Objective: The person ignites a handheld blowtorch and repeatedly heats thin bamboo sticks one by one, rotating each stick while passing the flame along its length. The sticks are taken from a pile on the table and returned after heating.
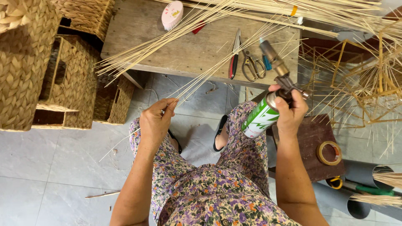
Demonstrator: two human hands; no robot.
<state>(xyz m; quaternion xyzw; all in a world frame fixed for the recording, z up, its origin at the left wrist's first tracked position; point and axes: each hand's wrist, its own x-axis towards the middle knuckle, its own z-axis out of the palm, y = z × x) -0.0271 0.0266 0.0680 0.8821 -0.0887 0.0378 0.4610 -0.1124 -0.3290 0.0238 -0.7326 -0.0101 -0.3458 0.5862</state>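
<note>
The left hand (155, 121) was pinched shut on a thin pale bamboo strip (201, 77), which ran up and across onto the worn wooden table (176, 52). The right hand (289, 112) was wrapped tight around a green-and-white gas canister with a brass torch head (268, 100), held tilted just off the table's front edge. On the table near the nozzle lay metal scissors (252, 65) and red-handled pliers (234, 56). Woven straw baskets (63, 79) sat stacked off to the left, and a roll of brown tape (329, 152) rested on a dark stool.
</note>
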